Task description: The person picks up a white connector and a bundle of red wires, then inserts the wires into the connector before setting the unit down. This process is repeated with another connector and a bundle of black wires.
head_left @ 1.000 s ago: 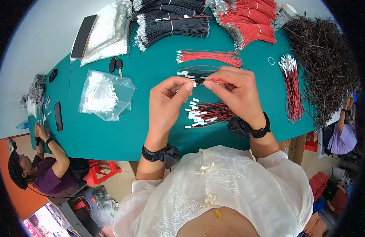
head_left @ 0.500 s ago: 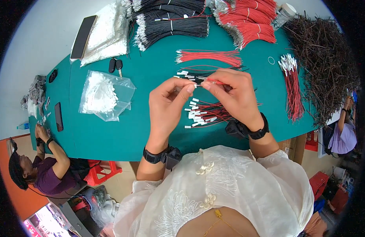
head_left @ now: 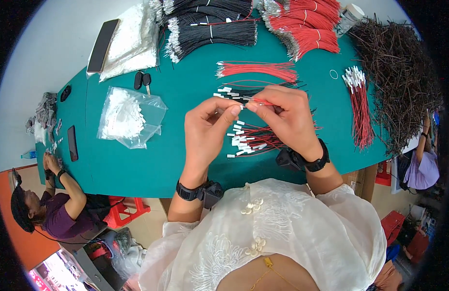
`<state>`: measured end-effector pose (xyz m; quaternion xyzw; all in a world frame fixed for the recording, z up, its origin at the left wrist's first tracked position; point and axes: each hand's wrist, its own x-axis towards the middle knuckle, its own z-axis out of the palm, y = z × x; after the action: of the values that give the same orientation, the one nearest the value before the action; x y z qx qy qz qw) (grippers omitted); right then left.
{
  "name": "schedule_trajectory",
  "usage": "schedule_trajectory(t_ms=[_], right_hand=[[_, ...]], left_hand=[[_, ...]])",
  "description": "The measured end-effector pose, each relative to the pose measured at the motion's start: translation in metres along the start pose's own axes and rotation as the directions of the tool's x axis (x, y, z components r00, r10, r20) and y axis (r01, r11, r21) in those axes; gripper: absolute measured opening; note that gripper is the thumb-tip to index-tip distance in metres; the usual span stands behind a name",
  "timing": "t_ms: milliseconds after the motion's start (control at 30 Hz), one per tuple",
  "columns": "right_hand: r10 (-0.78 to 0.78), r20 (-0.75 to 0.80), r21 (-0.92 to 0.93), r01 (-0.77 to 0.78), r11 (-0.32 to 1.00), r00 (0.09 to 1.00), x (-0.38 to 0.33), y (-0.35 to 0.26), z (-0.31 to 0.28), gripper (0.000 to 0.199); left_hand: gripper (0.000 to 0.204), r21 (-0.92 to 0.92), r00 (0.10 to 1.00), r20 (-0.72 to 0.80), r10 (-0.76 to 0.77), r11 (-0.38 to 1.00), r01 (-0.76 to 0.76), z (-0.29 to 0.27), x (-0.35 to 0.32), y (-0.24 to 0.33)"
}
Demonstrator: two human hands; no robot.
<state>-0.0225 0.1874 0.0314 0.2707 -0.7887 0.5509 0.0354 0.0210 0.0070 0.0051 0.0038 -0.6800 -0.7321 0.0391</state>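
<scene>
My left hand (head_left: 208, 127) pinches a small white connector at its fingertips. My right hand (head_left: 285, 116) holds a thin red wire (head_left: 261, 102) whose end meets that connector between the two hands. Both hands hover over the green table (head_left: 137, 165). Just below them lies a pile of red and black wires with white connectors (head_left: 251, 139). A loose row of black wires with white ends (head_left: 232, 92) lies just beyond the hands.
A clear bag of white connectors (head_left: 129, 116) lies to the left, with a car key (head_left: 142, 80) and a phone (head_left: 102, 45) beyond. Bundles of black wires (head_left: 212, 31) and red wires (head_left: 307, 29) sit at the far edge. Another person (head_left: 49, 203) works at lower left.
My hands have stayed together over the pile; the fingers shifted slightly as the red wire end and connector were worked together.
</scene>
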Motion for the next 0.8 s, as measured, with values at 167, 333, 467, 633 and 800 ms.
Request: schedule_trajectory(t_ms=[167, 333, 467, 633, 800], right_hand=[[0.000, -0.001, 0.003, 0.000, 1.000, 1.000, 0.002, 0.000, 0.003, 0.009], [0.006, 0.007, -0.027, -0.006, 1.000, 1.000, 0.002, 0.003, 0.003, 0.008], [0.040, 0.076, -0.068, -0.035, 0.997, 0.996, 0.003, 0.003, -0.003, 0.011], [0.111, 0.229, -0.284, -0.043, 0.958, 0.967, 0.001, 0.002, -0.030, 0.021], [0.163, 0.156, -0.575, -0.045, 0.817, 0.974, -0.015, 0.012, -0.060, 0.027]], left_hand=[[0.014, 0.015, 1.000, -0.008, 0.001, 1.000, -0.001, 0.002, 0.000, -0.002], [0.014, 0.009, 1.000, -0.030, 0.000, 1.000, 0.000, 0.006, 0.000, -0.005], [0.013, -0.106, 0.998, -0.015, -0.061, 0.993, 0.059, 0.006, 0.003, -0.008], [0.011, -0.168, 0.991, -0.079, -0.108, 0.981, 0.093, -0.002, 0.007, -0.025], [0.011, 0.354, 0.976, 0.183, 0.116, 0.919, -0.176, 0.002, -0.004, -0.054]])
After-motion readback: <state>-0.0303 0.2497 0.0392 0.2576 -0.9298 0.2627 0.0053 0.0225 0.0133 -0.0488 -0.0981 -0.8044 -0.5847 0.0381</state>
